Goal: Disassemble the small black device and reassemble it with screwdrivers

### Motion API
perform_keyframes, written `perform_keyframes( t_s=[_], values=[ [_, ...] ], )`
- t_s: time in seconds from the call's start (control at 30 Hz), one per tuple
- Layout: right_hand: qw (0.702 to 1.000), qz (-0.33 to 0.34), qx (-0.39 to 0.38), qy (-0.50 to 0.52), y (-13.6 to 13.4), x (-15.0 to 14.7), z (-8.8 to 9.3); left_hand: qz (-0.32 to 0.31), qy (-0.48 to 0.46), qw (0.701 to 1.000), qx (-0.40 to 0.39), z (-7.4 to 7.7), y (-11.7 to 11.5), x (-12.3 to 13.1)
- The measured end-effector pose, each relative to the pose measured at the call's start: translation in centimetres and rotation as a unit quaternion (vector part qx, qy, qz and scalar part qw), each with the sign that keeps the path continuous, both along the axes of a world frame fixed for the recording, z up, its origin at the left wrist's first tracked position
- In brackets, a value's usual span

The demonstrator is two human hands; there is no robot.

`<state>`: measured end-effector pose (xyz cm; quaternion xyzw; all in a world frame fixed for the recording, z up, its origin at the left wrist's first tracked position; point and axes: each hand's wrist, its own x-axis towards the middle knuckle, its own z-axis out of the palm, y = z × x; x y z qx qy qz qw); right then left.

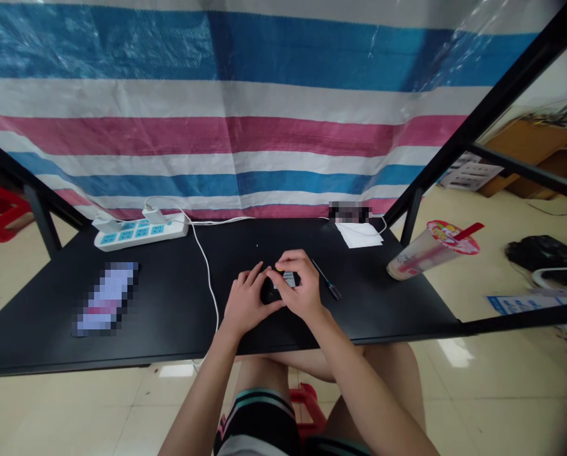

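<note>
Both hands meet over the black tabletop around a small dark object with a white printed label (pixel 289 278), mostly covered by fingers. My left hand (pixel 246 301) braces it from the left, thumb on the near side and index finger on the far side. Thumb and index finger of my right hand (pixel 305 288) pinch a tiny yellow piece (pixel 280 268) just above the object; its kind is too small to make out. Just right of my right hand lies a small screwdriver (pixel 331 286), its thin shaft pointing away from me.
At the left are a white power strip (pixel 140 234) with plugs and a blurred-out phone (pixel 107 297). A white cable (pixel 207 266) crosses the table. White paper (pixel 360 234) lies back right; a drink cup with straw (pixel 420 253) stands near the right edge. Striped sheeting (pixel 235 136) hangs behind.
</note>
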<state>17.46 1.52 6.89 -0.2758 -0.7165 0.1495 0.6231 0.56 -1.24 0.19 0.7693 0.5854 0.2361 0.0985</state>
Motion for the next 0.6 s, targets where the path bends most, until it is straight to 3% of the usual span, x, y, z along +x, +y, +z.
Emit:
perform_keyframes(
  t_s=[0.17, 0.3, 0.5, 0.6],
  values=[
    [0.993, 0.09, -0.054, 0.048, 0.11, 0.21, -0.12, -0.003, 0.005, 1.0, -0.001, -0.01, 0.0, -0.03],
    [0.987, 0.12, -0.105, 0.034, 0.44, 0.53, 0.08, -0.002, 0.013, 1.0, 0.0, -0.06, 0.0, 0.0],
    [0.999, 0.015, -0.045, 0.023, 0.72, 0.0, -0.11, 0.002, 0.014, 1.0, 0.004, -0.14, 0.05, 0.03],
    [0.997, 0.034, -0.064, 0.017, 0.39, 0.03, -0.02, -0.001, 0.015, 1.0, 0.003, -0.13, 0.08, 0.03]
  ],
)
